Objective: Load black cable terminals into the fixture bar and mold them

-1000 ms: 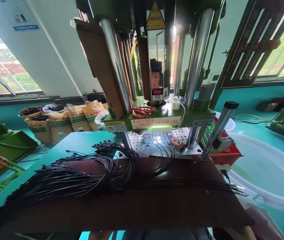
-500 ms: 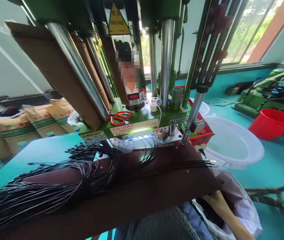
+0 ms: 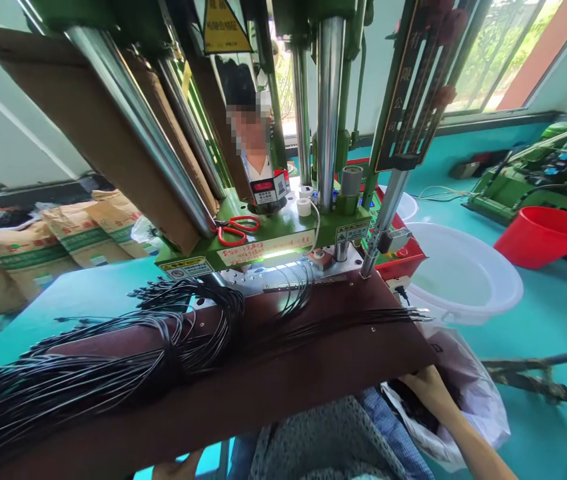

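Note:
My right hand [image 3: 426, 385] reaches down at the mouth of a white bag [image 3: 480, 400] that holds dark material, just under the right edge of the brown table [image 3: 313, 360]. Its fingers are hidden by the table edge and the bag. Part of my left hand [image 3: 178, 467] shows at the bottom edge, below the table, with its fingers out of sight. Bundles of black cables [image 3: 88, 373] lie on the left of the table. More black cables [image 3: 363, 321] stretch to its right edge, and a few thin ones curve into the lit machine plate [image 3: 253, 283].
A green press [image 3: 283, 230] with steel columns stands behind the table, red scissors [image 3: 237, 230] on it. A white tub [image 3: 463, 273] and red bucket [image 3: 548, 237] are at the right, paper sacks [image 3: 76, 233] at the left. A person stands behind the press.
The view has shifted slightly, with the scene higher in the frame. Part of my left hand has come into view at the bottom. My right hand remains by the white bag.

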Available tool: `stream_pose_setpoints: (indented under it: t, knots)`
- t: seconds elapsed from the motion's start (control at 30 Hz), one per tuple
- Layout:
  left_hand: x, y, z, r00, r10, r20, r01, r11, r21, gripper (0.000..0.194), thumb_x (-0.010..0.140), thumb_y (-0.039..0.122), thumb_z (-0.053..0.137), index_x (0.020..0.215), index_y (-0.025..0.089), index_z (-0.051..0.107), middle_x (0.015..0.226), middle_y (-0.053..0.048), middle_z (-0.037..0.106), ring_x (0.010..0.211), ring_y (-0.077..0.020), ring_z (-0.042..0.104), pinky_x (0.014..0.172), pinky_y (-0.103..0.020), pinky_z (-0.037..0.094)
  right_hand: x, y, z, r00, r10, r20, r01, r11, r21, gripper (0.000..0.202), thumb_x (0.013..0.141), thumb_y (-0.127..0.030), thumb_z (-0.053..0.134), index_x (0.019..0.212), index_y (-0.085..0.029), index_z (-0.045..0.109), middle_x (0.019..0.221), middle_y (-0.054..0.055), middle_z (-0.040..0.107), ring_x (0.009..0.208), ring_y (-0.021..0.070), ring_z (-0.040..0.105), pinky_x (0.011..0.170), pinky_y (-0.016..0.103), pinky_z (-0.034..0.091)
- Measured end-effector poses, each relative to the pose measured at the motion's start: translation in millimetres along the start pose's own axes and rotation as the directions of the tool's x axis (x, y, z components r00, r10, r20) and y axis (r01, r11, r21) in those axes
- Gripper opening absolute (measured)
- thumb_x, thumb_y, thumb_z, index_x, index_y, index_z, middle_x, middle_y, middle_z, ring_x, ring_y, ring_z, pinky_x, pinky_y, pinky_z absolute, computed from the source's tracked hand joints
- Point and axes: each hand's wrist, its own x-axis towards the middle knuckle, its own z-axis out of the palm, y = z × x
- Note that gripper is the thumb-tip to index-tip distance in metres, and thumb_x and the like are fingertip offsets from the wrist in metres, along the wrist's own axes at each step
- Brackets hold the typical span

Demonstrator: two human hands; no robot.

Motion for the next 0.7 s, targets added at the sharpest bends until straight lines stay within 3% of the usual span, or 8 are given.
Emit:
stream_pose_setpoints:
  t: [0.2,0.3,0.37,0.47,0.53,0.57,0.63,0.7]
  knots:
    - [-2,14,-0.1,0.999,0.023,0.048,-0.024,0.999,0.033,0.057,0.059,0.065,0.051,0.090,0.018,0.063,0.077,-0.009,0.068,0.111,-0.0342,0.051,0.101,-0.044,0.034,4,10,-3,0.999,-0.022,0.030,0.023,0.998,-0.050,0.028,0.052,-0.038,0.066,0.072,-0.018,0.065,0.068,0.006,0.067,0.076,0.0287,0.061,0.072,0.039,0.050]
    - [6,14,-5.0,0.992,0.008,0.128,-0.012,1.000,0.029,0.058,0.052,0.063,0.057,0.089,0.018,0.063,0.080,-0.009,0.068,0.106,-0.0338,0.055,0.096,-0.042,0.039,8,20,-5,0.998,-0.040,0.042,0.044,0.995,-0.090,0.034,0.054,-0.041,0.067,0.077,-0.017,0.065,0.077,0.008,0.068,0.080,0.0301,0.061,0.072,0.040,0.051]
    - [9,14,-16.4,0.985,-0.001,0.172,-0.008,0.998,0.054,0.057,0.052,0.060,0.058,0.089,0.017,0.062,0.084,-0.009,0.068,0.105,-0.0337,0.055,0.092,-0.041,0.043,9,22,-7,0.997,-0.032,0.068,0.039,0.994,-0.099,0.040,0.055,-0.043,0.068,0.083,-0.016,0.065,0.083,0.010,0.069,0.085,0.0314,0.060,0.073,0.040,0.051]
    - [-1,27,-44.7,0.949,-0.067,0.308,-0.032,0.952,0.303,0.049,0.061,0.059,0.054,0.085,0.017,0.062,0.082,-0.011,0.067,0.097,-0.0339,0.059,0.080,-0.040,0.047,10,17,-11,0.990,-0.008,0.138,0.026,0.991,-0.130,0.044,0.057,-0.046,0.065,0.089,-0.016,0.065,0.086,0.010,0.069,0.091,0.0320,0.059,0.078,0.041,0.050]
    - [-17,49,-61.1,0.868,-0.072,0.492,-0.170,0.887,0.429,0.044,0.069,0.056,0.052,0.086,0.017,0.064,0.075,-0.009,0.067,0.084,-0.0301,0.063,0.073,-0.036,0.048,10,13,-14,0.987,-0.002,0.159,0.031,0.984,-0.177,0.044,0.057,-0.047,0.061,0.088,-0.016,0.065,0.088,0.010,0.069,0.096,0.0331,0.058,0.085,0.042,0.047]
    - [-26,65,-64.7,0.807,-0.008,0.591,-0.282,0.874,0.397,0.040,0.072,0.052,0.052,0.090,0.018,0.064,0.074,-0.006,0.067,0.080,-0.0264,0.063,0.072,-0.034,0.048,10,12,-14,0.987,0.001,0.159,0.031,0.980,-0.198,0.044,0.056,-0.047,0.059,0.087,-0.017,0.065,0.089,0.011,0.069,0.098,0.0339,0.056,0.087,0.043,0.044]
    - [-42,104,-58.2,0.653,0.211,0.727,-0.518,0.825,0.227,0.032,0.078,0.046,0.051,0.095,0.022,0.063,0.082,-0.003,0.068,0.080,-0.0202,0.062,0.074,-0.029,0.047,12,13,-15,0.991,0.010,0.136,0.022,0.973,-0.228,0.044,0.053,-0.046,0.056,0.084,-0.017,0.066,0.089,0.011,0.068,0.101,0.0361,0.054,0.092,0.046,0.040]
    - [-49,147,-32.8,0.553,0.471,0.687,-0.697,0.714,0.072,0.031,0.081,0.043,0.052,0.103,0.023,0.059,0.101,-0.004,0.065,0.095,-0.0183,0.059,0.085,-0.029,0.045,14,14,-16,0.994,0.009,0.105,0.017,0.970,-0.241,0.041,0.050,-0.043,0.054,0.080,-0.017,0.066,0.089,0.011,0.068,0.103,0.0382,0.052,0.097,0.049,0.034]
